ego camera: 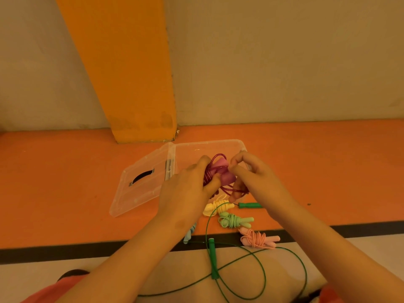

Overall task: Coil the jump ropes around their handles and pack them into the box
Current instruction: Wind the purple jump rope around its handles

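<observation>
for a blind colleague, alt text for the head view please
Left hand and right hand hold a purple jump rope by an open clear box. A yellow rope, light green rope and pink rope lie coiled nearby; a dark green rope lies loose.

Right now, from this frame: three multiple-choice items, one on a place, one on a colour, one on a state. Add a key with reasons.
1. Where is the purple jump rope?
A) lying untouched
B) held over the box
C) packed at the box's bottom

2. What colour is the uncoiled rope?
A) pink
B) yellow
C) dark green

3. The box's lid is:
A) open, lying beside it
B) shut
C) absent

Key:
1 B: the left hand and right hand grip it above the box.
2 C: its green cord trails in loose loops.
3 A: the lid lies flat at the box's left.
</observation>
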The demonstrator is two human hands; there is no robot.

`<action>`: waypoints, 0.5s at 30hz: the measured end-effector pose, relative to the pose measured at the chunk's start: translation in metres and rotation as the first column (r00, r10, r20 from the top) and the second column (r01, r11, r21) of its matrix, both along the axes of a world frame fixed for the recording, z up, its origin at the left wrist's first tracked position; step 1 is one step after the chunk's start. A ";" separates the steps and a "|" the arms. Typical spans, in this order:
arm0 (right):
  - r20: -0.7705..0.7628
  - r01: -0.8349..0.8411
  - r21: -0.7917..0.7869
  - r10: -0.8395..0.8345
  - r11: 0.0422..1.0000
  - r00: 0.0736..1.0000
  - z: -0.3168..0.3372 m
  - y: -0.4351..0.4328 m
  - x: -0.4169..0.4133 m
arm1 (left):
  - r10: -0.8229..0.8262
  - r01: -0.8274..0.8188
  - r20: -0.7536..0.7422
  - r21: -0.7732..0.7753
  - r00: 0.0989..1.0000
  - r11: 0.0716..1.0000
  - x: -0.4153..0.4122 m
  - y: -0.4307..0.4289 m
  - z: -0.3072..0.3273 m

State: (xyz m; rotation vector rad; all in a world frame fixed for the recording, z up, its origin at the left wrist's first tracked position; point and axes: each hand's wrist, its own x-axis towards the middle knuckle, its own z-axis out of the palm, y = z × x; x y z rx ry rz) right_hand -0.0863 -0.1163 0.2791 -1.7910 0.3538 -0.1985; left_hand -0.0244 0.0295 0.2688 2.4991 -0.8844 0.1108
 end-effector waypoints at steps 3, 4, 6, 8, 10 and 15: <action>-0.004 0.021 -0.016 -0.021 1.000 1.000 0.000 0.001 0.001 | -0.011 0.010 -0.025 -0.011 1.000 1.000 0.001 0.000 0.000; 0.002 0.030 -0.053 -0.030 0.998 1.000 -0.001 0.000 0.002 | -0.013 0.012 -0.032 -0.016 0.999 1.000 0.002 0.000 0.000; 0.007 0.045 -0.115 -0.045 0.992 0.999 -0.003 -0.002 0.003 | -0.017 0.017 -0.036 -0.010 0.999 1.000 0.001 0.000 -0.001; -0.005 0.051 -0.164 -0.053 0.985 0.999 -0.003 -0.004 0.003 | -0.014 0.015 -0.038 0.001 0.999 1.000 0.001 0.000 -0.002; -0.008 0.044 -0.269 -0.048 0.962 0.999 -0.003 -0.003 0.004 | -0.009 0.009 -0.061 -0.009 0.998 1.000 0.001 0.000 -0.003; 0.177 0.139 -0.759 -0.003 0.636 0.984 -0.007 0.004 0.002 | -0.068 0.021 -0.307 -0.154 0.949 0.988 0.002 -0.002 -0.006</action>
